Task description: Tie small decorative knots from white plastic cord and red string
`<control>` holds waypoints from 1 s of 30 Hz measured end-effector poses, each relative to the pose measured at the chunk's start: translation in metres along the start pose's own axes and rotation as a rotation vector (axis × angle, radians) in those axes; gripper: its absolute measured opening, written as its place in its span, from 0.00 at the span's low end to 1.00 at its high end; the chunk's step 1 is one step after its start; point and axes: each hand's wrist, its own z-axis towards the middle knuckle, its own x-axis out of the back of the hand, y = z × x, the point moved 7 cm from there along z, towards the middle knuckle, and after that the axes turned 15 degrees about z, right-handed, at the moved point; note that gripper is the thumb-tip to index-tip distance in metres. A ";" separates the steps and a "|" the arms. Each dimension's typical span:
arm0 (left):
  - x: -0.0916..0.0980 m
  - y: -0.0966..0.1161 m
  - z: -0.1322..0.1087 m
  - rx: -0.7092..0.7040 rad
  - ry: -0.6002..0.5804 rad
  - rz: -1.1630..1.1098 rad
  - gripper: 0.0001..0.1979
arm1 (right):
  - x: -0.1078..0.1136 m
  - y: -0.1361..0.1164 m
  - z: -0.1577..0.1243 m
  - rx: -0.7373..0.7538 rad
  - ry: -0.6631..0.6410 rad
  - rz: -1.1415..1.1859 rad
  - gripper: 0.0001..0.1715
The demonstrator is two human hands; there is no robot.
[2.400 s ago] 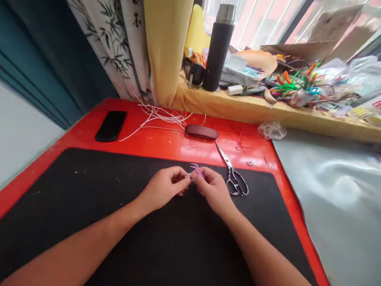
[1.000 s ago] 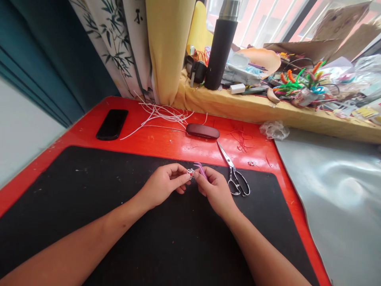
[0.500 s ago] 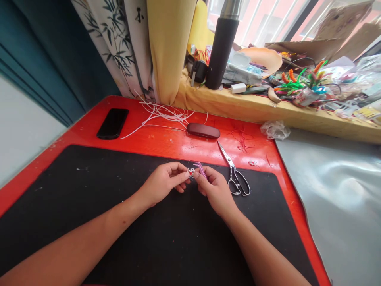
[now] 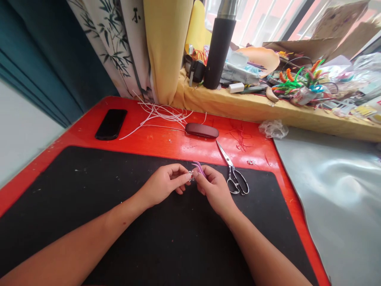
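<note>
Between my fingertips is a small knot of white cord [image 4: 191, 174] with looped petals and a bit of red at its middle. My left hand [image 4: 169, 178] pinches it between thumb and forefinger from the left. My right hand [image 4: 212, 184] touches its right side with thumb and forefinger, and also grips purple tweezers [image 4: 199, 167] whose curved tips point up and left. Both hands are just above the black mat [image 4: 143, 246]. Silver scissors [image 4: 233, 171] lie to the right of my right hand, blades pointing away. My fingers partly cover the knot.
Beyond the mat on the red table lie a black phone [image 4: 111, 124], white cords [image 4: 162, 113], a maroon case [image 4: 201, 130] and red threads [image 4: 240, 138]. A small red-and-white piece [image 4: 251, 162] sits beyond the scissors. A black flask [image 4: 219, 53] stands on the cluttered sill.
The fingers of my right hand have closed in over the white knot, so its petals show less than before. The whole view has shifted slightly.
</note>
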 end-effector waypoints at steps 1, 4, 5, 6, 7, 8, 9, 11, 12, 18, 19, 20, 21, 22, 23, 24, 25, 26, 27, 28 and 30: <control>0.000 0.001 0.000 -0.003 0.004 0.002 0.17 | 0.000 0.000 0.000 0.003 0.000 -0.002 0.24; 0.001 0.001 0.000 -0.006 0.016 0.008 0.16 | -0.001 0.001 0.000 0.004 -0.005 -0.009 0.24; 0.002 0.001 0.000 -0.006 0.020 0.011 0.16 | 0.000 0.002 0.000 0.003 -0.005 -0.012 0.24; 0.002 0.001 0.000 -0.005 0.024 0.014 0.16 | 0.000 0.003 0.000 0.003 -0.003 -0.016 0.24; 0.002 0.001 0.000 -0.004 0.028 0.016 0.16 | 0.000 0.004 0.001 0.004 0.001 -0.022 0.23; 0.002 0.000 0.000 -0.003 0.032 0.017 0.16 | 0.001 0.006 0.001 0.005 0.006 -0.029 0.23; 0.002 0.000 0.000 -0.002 0.035 0.018 0.17 | 0.002 0.006 0.001 0.007 0.010 -0.035 0.23; 0.002 0.001 -0.001 -0.004 0.041 0.023 0.17 | 0.002 0.007 0.001 0.011 0.010 -0.043 0.22; 0.002 0.002 -0.001 -0.008 0.046 0.026 0.17 | 0.002 0.007 0.001 0.015 0.007 -0.043 0.22; 0.004 0.004 -0.003 -0.036 0.087 0.060 0.15 | 0.001 0.004 0.000 0.024 -0.002 -0.084 0.21; 0.004 0.004 -0.003 -0.037 0.092 0.063 0.15 | 0.001 0.004 0.000 0.024 0.002 -0.097 0.21; 0.004 0.003 -0.003 -0.038 0.095 0.064 0.15 | 0.001 0.004 0.000 0.025 0.006 -0.106 0.21; 0.004 0.003 -0.003 -0.038 0.095 0.062 0.15 | 0.001 0.004 0.000 0.026 0.010 -0.113 0.20; 0.004 0.002 -0.003 -0.037 0.093 0.059 0.15 | 0.001 0.004 0.000 0.027 0.013 -0.118 0.20; 0.003 0.002 -0.003 -0.037 0.089 0.054 0.15 | 0.000 0.004 0.000 0.028 0.014 -0.122 0.19; 0.003 0.002 -0.003 -0.036 0.085 0.049 0.15 | 0.000 0.003 0.000 0.029 0.015 -0.128 0.19; 0.002 0.001 -0.003 -0.035 0.080 0.044 0.15 | 0.000 0.003 0.000 0.031 0.017 -0.134 0.18; 0.002 0.001 -0.003 -0.032 0.075 0.039 0.15 | 0.000 0.002 0.000 0.037 0.020 -0.141 0.18; 0.002 0.001 -0.003 -0.029 0.071 0.035 0.15 | -0.001 0.001 0.000 0.045 0.022 -0.148 0.17; 0.002 0.001 -0.002 -0.026 0.065 0.033 0.15 | -0.001 0.000 0.000 0.054 0.024 -0.154 0.17; 0.002 0.001 -0.002 -0.019 0.052 0.028 0.16 | -0.001 -0.002 0.000 0.072 0.029 -0.166 0.16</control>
